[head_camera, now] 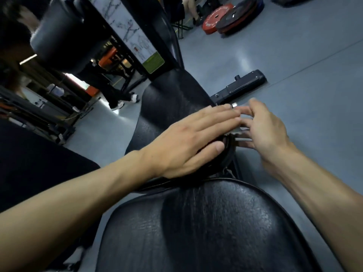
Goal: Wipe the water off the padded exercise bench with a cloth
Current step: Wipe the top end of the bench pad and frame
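Bench: black padded bench (206, 228); its near pad fills the bottom middle, and a second pad (170, 99) goes up and away towards the top left. A narrow gap with metal parts lies between the two pads.
Water: thin pale streaks show down the middle of the near pad and also on the far pad; it is hard to tell how wet they are.
Left hand: the left hand (192, 142) lies flat, palm down, on the near end of the far pad, just above the gap. Its fingers are straight and close together and point to the right. It holds nothing that can be seen.
Right hand: the right hand (269, 128) is at the right edge of the bench, beside the gap, and looks blurred. Its fingers are loosely bent and spread, with the tips near the left fingertips. I cannot tell if they touch the metal parts there.
Cloth: no cloth can be made out in either hand or on the pads.
Floor: grey floor (294, 61), with a black base bar (241, 85) of the frame just behind the hands.
Plates: red and black weight plates (229, 16) lie on the floor at the top right, well apart from the bench.
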Motion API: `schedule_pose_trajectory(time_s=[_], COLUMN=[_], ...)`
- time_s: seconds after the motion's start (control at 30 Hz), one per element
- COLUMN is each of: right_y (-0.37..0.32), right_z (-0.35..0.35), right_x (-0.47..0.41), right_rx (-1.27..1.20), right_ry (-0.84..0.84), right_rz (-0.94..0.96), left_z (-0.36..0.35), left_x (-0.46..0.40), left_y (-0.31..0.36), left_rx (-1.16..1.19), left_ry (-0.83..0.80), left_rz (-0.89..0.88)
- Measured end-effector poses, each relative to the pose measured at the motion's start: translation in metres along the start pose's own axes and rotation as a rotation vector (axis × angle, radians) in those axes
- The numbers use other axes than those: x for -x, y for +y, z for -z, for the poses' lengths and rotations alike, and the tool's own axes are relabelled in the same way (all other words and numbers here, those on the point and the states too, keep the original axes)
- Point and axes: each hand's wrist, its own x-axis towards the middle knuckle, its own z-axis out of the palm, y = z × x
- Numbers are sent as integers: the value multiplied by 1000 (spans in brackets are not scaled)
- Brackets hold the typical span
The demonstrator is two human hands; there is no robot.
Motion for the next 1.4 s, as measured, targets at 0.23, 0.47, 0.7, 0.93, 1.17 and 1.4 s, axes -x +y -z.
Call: schedule_pose_trajectory(time_s=[0.23, 0.47, 0.7, 0.93, 1.17, 1.4], right_y=[-32, -64, -57, -45, -49, -19], right_z=[-3, -47, -143, -182, -216, -236], right_x=[19, 62, 111, 143, 160, 143], right_rx=[312, 590, 989, 1261, 983, 819], right_ry=[-8, -137, -469, -628, -884, -709], right_rz=[221, 416, 315, 321, 87, -137], left_z=[-9, -27, -26, 1, 8, -7], left_x=[71, 158, 188, 222, 268, 286], left_y=[-2, 1, 28, 52, 65, 32], left_rx=[55, 132, 407, 786, 1219, 1164], left_ry=[167, 178, 370, 833, 1192, 1203], left_rz=[183, 393, 672, 954, 952, 1082])
